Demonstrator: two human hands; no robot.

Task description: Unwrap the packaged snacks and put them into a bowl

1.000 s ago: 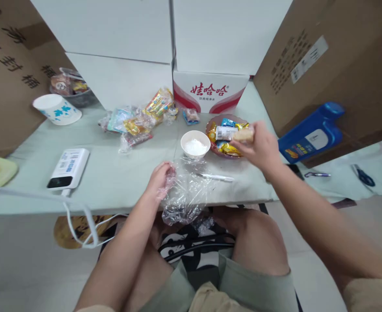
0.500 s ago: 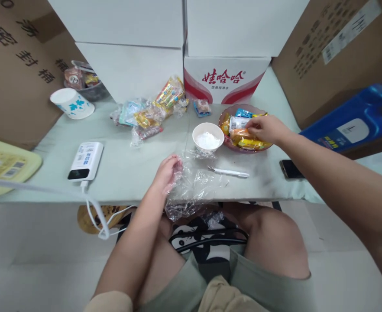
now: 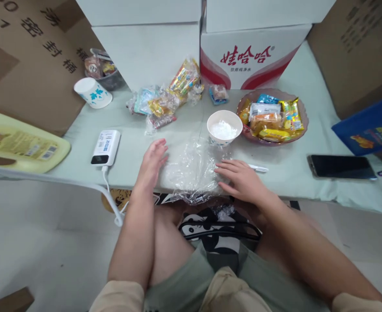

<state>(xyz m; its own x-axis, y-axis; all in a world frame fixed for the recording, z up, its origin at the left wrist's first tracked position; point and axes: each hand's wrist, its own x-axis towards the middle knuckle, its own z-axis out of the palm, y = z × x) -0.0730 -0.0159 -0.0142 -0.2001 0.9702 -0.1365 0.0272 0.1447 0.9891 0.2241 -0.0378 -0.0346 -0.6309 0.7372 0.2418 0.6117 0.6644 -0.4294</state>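
A crumpled sheet of clear plastic wrap [image 3: 194, 171] lies over the table's front edge, between my two hands. At its left side, my left hand [image 3: 153, 162] is open, fingers apart and holding nothing. My right hand [image 3: 241, 180] is open too, its spread fingers at the wrap's right side; whether they touch it I cannot tell. Part of a white pen-like tool [image 3: 259, 168] shows beyond that hand. Behind the wrap stands a paper cup [image 3: 225, 139] with white contents. To its right, a pinkish glass bowl [image 3: 303, 113] holds several packaged snacks.
Wrapped snacks [image 3: 160, 104] lie at the back left near a white paper cup [image 3: 95, 94]. A white power bank [image 3: 105, 147] with a cable is at left, a phone [image 3: 342, 167] at right. White boxes [image 3: 252, 60] stand along the back; a yellow bottle [image 3: 25, 143] is far left.
My right hand has left the snack bowl and come down to the wrap's right side. My left hand has let go of the wrap and opened. The view has shifted slightly.
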